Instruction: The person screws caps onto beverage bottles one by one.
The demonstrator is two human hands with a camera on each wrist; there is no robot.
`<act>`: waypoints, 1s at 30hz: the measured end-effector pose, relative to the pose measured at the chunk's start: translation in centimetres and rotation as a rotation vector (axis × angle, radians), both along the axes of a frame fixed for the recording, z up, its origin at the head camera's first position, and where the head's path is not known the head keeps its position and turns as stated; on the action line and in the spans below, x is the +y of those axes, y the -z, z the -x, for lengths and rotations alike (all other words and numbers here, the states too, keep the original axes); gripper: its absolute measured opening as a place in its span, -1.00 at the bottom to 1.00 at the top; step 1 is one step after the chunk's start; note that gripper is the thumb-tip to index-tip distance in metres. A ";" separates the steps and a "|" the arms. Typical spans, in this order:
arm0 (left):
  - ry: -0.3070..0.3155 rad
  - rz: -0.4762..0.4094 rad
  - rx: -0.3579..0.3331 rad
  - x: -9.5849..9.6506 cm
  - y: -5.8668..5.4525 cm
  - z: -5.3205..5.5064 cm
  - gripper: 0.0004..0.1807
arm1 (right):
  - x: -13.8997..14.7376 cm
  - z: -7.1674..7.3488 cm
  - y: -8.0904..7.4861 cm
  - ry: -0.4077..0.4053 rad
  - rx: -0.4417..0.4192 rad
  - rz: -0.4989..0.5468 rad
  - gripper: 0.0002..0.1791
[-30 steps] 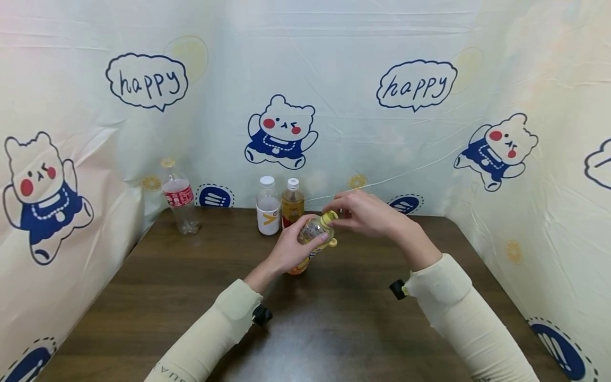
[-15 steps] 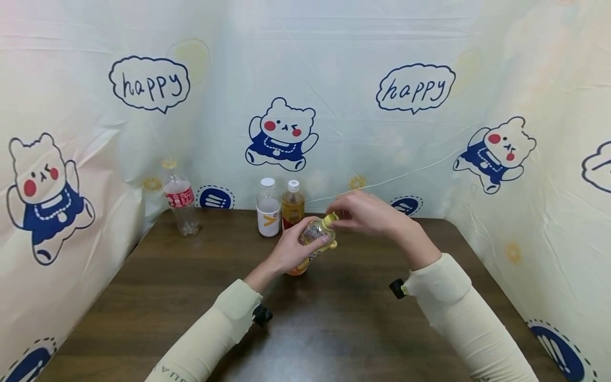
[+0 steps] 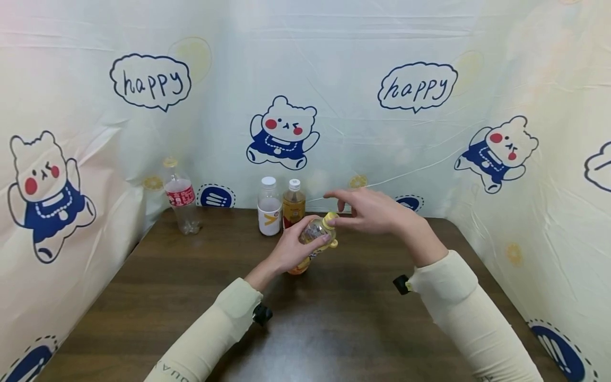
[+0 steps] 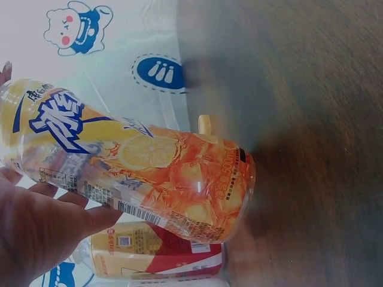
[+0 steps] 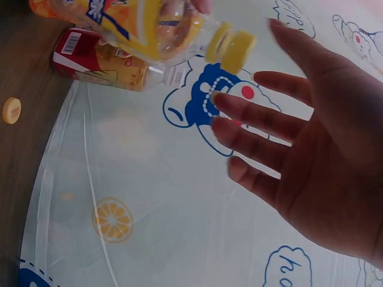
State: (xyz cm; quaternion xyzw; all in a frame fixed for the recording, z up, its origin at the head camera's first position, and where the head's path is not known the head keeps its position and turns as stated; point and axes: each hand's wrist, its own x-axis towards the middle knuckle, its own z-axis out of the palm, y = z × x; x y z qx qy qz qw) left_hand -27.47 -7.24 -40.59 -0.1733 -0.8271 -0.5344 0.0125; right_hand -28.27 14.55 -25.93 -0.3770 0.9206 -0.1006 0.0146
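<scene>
My left hand (image 3: 288, 250) grips a clear drink bottle (image 4: 149, 161) with a yellow and orange label, its thumb lying along the upper part. The bottle leans to the right, and I cannot tell whether its base touches the table. A yellow cap (image 5: 230, 48) sits on its neck. Beside this cap is my right hand (image 3: 374, 212), fingers spread apart; in the right wrist view (image 5: 335, 131) a gap shows between the fingertips and the cap. A loose yellow cap (image 5: 11, 110) lies on the table behind the held bottle.
Behind the left hand stand a brown tea bottle (image 3: 293, 204) and a white-labelled bottle (image 3: 269, 215), both white-capped. A red-labelled bottle (image 3: 180, 199) with a yellow cap is at the far left. A printed curtain (image 3: 343, 132) borders the dark wooden table (image 3: 200, 276).
My right hand's fingers, earlier curled at the cap, have straightened and drawn away slightly to the right. The left hand and its bottle have stayed nearly still.
</scene>
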 end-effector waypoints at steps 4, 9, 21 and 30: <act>-0.001 0.003 -0.002 0.1 -0.1 0.0 -0.43 | 0.0 0.1 -0.1 -0.057 -0.061 0.001 -0.34; -0.001 0.010 -0.002 0.2 0.0 0.1 -0.44 | -0.3 0.3 0.3 -0.079 -0.057 0.010 -0.67; 0.007 0.022 -0.012 0.2 -0.2 -0.2 -0.38 | -1.0 0.0 0.5 0.116 0.097 -0.066 -0.46; 0.006 0.003 -0.018 0.0 0.0 0.0 -0.44 | -0.2 0.0 -0.2 -0.013 -0.023 -0.023 -0.40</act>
